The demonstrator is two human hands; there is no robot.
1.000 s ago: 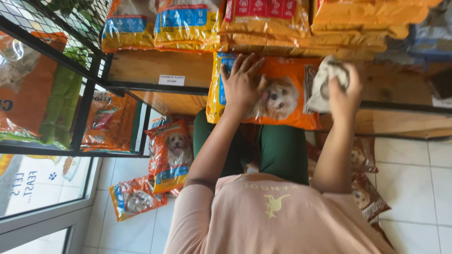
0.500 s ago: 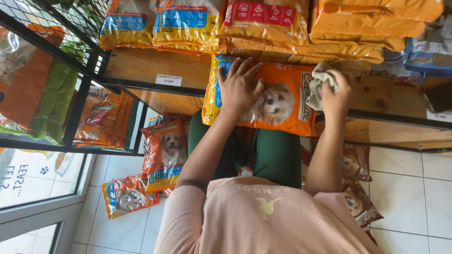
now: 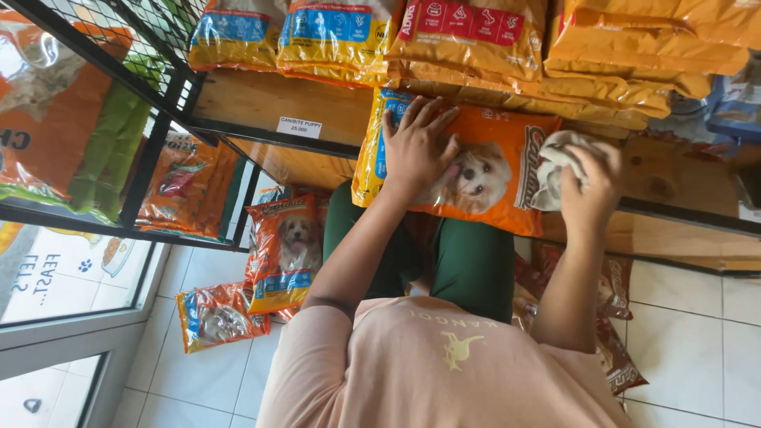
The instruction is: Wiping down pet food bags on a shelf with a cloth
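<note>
An orange dog-food bag (image 3: 487, 194) with a puppy picture lies across my lap, over my green trousers. My left hand (image 3: 416, 147) rests flat on the bag's left half with its fingers spread. My right hand (image 3: 593, 184) is closed around a crumpled grey-white cloth (image 3: 552, 162), which it presses against the bag's right end. Both arms reach forward from my pink shirt.
A wooden shelf (image 3: 309, 99) in a black metal frame stands in front, stacked with yellow and orange pet-food bags (image 3: 476, 36). Several smaller bags (image 3: 281, 254) lean or lie on the white tiled floor. A wire-mesh rack (image 3: 135, 47) and a glass door (image 3: 55, 269) are at the left.
My right hand has slid the cloth a little down along the bag's right end. My left hand stays flat on the bag. The view has shifted slightly.
</note>
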